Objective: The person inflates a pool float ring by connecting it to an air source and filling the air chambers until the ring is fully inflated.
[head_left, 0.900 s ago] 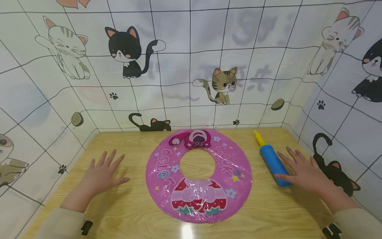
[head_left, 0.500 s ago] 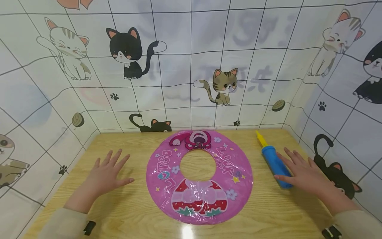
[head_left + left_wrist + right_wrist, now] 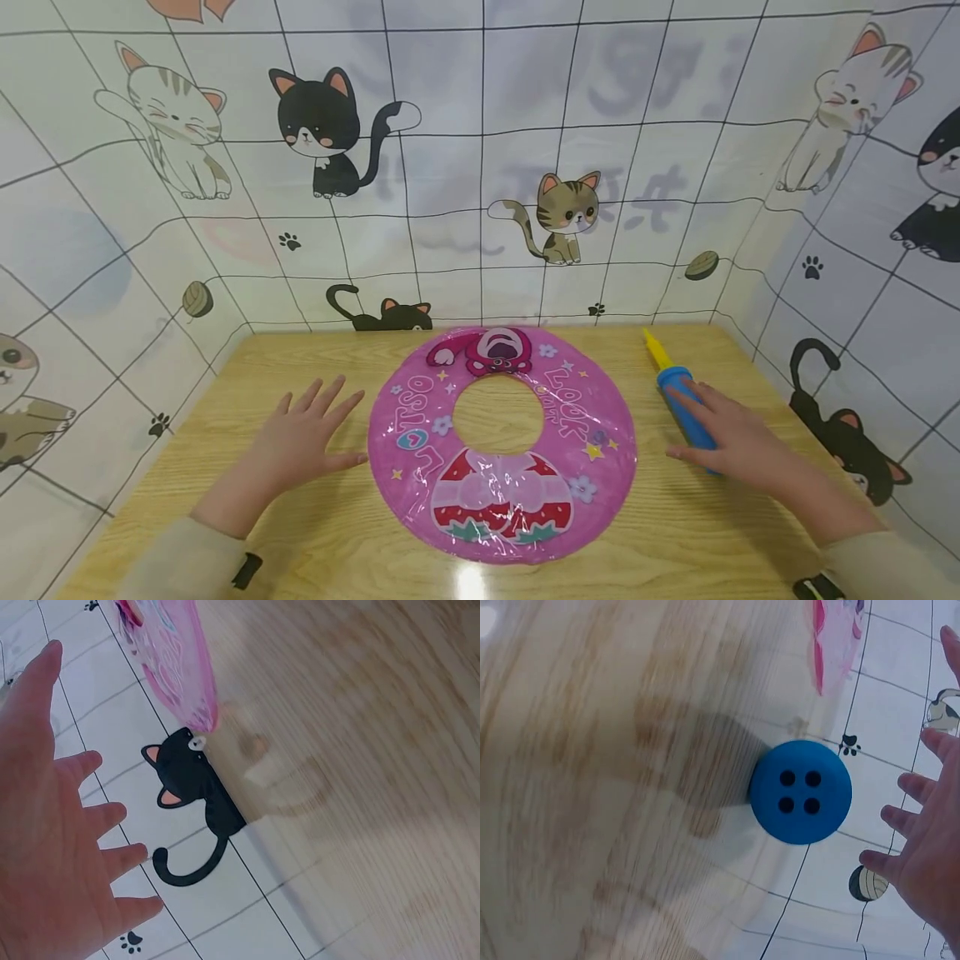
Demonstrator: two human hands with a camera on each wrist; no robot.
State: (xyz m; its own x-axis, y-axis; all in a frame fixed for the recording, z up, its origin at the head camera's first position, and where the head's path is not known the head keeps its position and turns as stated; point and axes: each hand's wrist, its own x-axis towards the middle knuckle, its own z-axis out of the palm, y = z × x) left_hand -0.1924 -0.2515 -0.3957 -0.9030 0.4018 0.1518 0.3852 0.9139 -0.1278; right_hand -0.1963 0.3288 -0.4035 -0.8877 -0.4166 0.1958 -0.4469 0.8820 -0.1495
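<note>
Right hand [image 3: 735, 440]: fingers spread and loose, grasping nothing; it hangs over the blue pump [image 3: 801, 792], with a gap showing between them in the right wrist view.
Left hand [image 3: 298, 443]: fingers spread, also holding nothing, raised above the table [image 3: 322, 537] beside the pink swim ring [image 3: 502, 492].
Pump trouble: its round barrel could probably roll if a fingertip clips its side instead of closing over it; a grip too near the end might let it swing.
Ring trouble: the plastic looks thin and slick, so a sweeping left thumb could likely shove or crease it.
Pump place: beneath the right hand, lying slantwise on the table, its barrel partly hidden from above by the fingers.
Yellow nozzle [image 3: 657, 350]: beyond the right fingertips, pointing toward the back edge.
Ring place: flat on the table between the hands, its left rim just beside the left thumb, its right rim apart from the right hand.
Cat-print sheet [image 3: 450, 221]: standing behind the table.
</note>
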